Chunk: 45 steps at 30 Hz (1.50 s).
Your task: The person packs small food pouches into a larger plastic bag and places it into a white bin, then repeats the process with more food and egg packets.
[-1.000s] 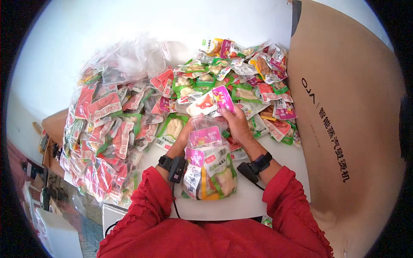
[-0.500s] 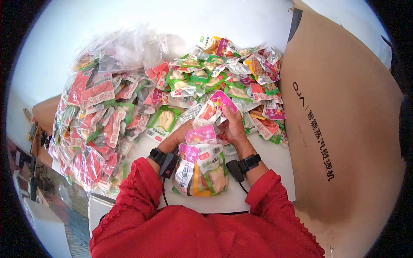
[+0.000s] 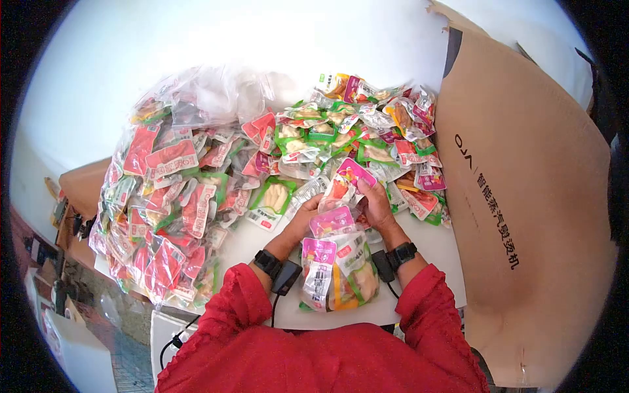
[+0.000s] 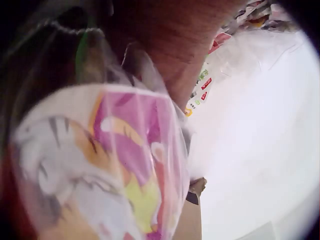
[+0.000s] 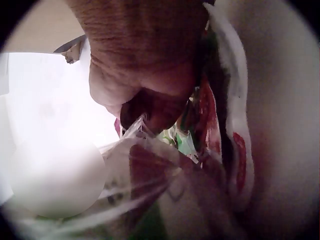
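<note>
To the left of the filled clear bag (image 3: 337, 275), 1 large heap of packets (image 3: 157, 216) is seen under clear plastic, too many to be counted. Nearer the bag, 1 green-edged packet (image 3: 274, 196) is laid flat on the surface (image 3: 246, 245). The left hand (image 3: 304, 219) is angled inward from its forearm; the bag's upper edge is gripped by it, though its fingertips are mostly hidden. The bag is stood in front of the person, between 2 strapped wrists, with at least 3 packets visible inside. Above its mouth, 1 white-and-magenta packet (image 3: 344, 187) is held tilted. Beyond the bag, 1 loose pile (image 3: 354, 131) is spread. The right hand (image 3: 377, 206) is slanted inward, the white-and-magenta packet pinched under its thumb. At the far right of the bag, 1 printed carton (image 3: 524, 196) is placed.
</note>
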{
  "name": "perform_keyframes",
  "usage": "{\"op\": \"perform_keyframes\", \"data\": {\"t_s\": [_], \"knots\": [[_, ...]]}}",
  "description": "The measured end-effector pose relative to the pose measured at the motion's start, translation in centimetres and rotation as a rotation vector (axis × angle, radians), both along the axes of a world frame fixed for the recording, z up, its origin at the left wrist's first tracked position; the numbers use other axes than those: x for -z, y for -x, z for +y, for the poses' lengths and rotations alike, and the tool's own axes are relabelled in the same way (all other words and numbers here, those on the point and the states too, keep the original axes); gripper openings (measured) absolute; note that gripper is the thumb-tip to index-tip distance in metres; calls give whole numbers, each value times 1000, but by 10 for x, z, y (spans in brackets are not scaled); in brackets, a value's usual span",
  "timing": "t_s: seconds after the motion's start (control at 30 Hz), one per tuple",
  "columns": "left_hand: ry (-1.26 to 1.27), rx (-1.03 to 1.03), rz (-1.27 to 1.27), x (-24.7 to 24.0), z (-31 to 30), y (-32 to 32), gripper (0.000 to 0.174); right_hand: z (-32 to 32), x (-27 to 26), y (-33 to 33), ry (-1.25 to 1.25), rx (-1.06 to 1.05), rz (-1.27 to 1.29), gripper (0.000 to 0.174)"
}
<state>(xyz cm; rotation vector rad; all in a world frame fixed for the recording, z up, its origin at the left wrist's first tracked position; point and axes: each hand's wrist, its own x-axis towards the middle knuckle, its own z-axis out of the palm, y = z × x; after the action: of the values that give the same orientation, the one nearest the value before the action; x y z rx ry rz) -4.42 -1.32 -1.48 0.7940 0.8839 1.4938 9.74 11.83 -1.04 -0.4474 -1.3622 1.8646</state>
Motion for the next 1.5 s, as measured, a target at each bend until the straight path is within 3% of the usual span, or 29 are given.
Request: {"op": "perform_keyframes", "data": {"t_s": [0.27, 0.37, 0.47, 0.57, 0.63, 0.73, 0.97, 1.2, 1.5], "knots": [[-31, 232, 102, -9, -2, 1, 41, -14, -8, -6, 29, 91, 19, 23], [-98, 285, 10, -7, 0, -5, 43, -27, -28, -10, -83, 97, -41, 27], [-110, 145, -126, -13, -4, -13, 45, -37, -36, -6, -418, -2, -67, 39], [-135, 119, -160, -12, 2, -12, 48, -31, -29, -7, -314, -37, -122, 38], [-88, 137, -25, -16, 0, -11, 47, -32, -27, -7, -303, -5, -117, 32], [-71, 182, -51, -15, 0, -8, 46, -31, -27, -8, -394, 37, -151, 24], [-79, 186, 54, -2, 5, -4, 42, -26, -16, -8, -257, 24, -126, 26], [-60, 180, -97, 0, 5, -7, 41, -24, -20, -9, -301, 55, -175, 31], [-61, 165, 86, 1, 7, -5, 43, -26, -23, -7, -153, 175, -268, 27]]}}
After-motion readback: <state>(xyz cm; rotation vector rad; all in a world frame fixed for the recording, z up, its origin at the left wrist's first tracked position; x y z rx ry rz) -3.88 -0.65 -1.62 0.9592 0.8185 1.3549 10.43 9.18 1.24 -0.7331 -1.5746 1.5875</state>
